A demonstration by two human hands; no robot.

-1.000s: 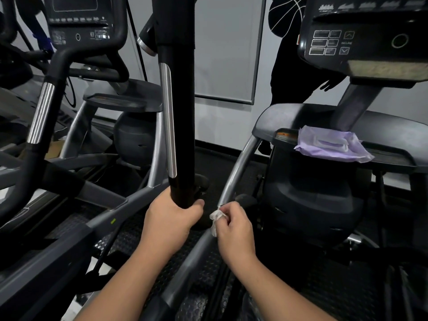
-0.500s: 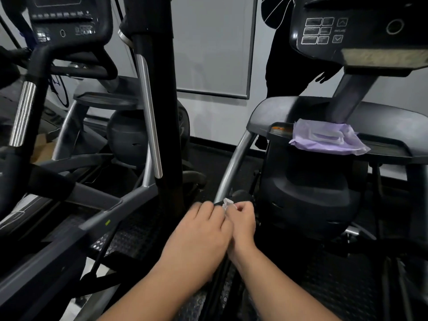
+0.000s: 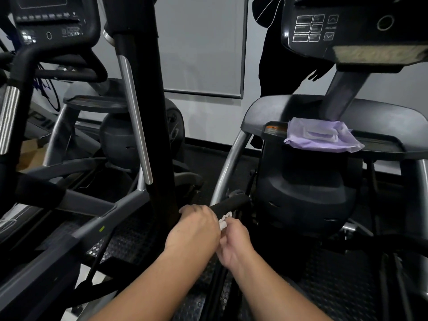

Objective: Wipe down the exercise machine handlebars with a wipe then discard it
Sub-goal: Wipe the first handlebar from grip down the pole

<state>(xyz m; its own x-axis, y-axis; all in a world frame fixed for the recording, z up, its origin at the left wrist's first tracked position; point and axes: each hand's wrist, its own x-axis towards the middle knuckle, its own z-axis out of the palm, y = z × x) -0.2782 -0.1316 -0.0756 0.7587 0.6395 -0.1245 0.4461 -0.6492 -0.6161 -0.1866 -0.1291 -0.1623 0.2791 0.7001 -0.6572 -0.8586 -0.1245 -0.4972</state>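
Note:
Low in the middle, my two hands meet at the foot of the black upright handlebar, which has a chrome strip down its left side. A crumpled white wipe peeks out between them. My right hand pinches the wipe from the right. My left hand lies against it with fingers curled over, holding the wipe's other side; its fingertips are hidden. Neither hand is round the handlebar. A short black grip slants just behind my hands.
A purple wipe pack lies on the tray of the right machine, under its console. Another machine with console and handlebars stands at left. A person in black stands behind by the wall.
My left hand let go of the upright handlebar and moved right to join my right hand at the wipe. The view has dropped and shifted a little.

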